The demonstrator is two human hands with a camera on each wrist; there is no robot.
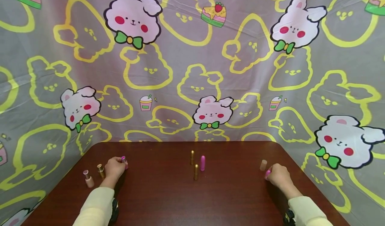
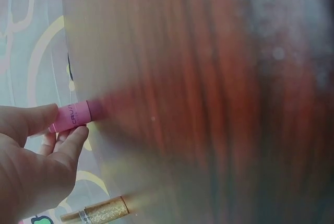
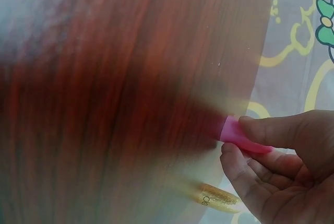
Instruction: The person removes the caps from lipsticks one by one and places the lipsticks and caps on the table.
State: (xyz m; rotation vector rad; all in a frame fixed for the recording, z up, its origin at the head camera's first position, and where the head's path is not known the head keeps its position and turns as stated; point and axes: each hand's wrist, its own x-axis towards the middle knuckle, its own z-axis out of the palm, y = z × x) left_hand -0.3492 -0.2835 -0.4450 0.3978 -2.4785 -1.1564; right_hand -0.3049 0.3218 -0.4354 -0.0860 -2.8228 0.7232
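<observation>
On the left, my left hand [image 1: 115, 167] pinches an uncapped pink lipstick [image 2: 73, 116] between thumb and fingers; its base is right at the tabletop. Dark lettering runs along the pink base. Beside that hand stand a gold glitter lipstick [image 1: 101, 170] and, further out, a beige lipstick [image 1: 89, 180], both uncapped. On the right, my right hand [image 1: 280, 177] pinches a pink rounded lipstick cap [image 3: 237, 135] by its sides, its wide end down by the table. A gold glitter cap [image 3: 219, 198] stands near those fingers. Just beyond is a beige cap [image 1: 263, 165].
Mid-table stand two slim gold tubes [image 1: 196, 172] and a pink bullet-shaped tube [image 1: 203, 163], close together. The dark red-brown wooden table [image 1: 162, 199] has a patterned cloth [image 1: 186, 59] hanging behind it and along both sides.
</observation>
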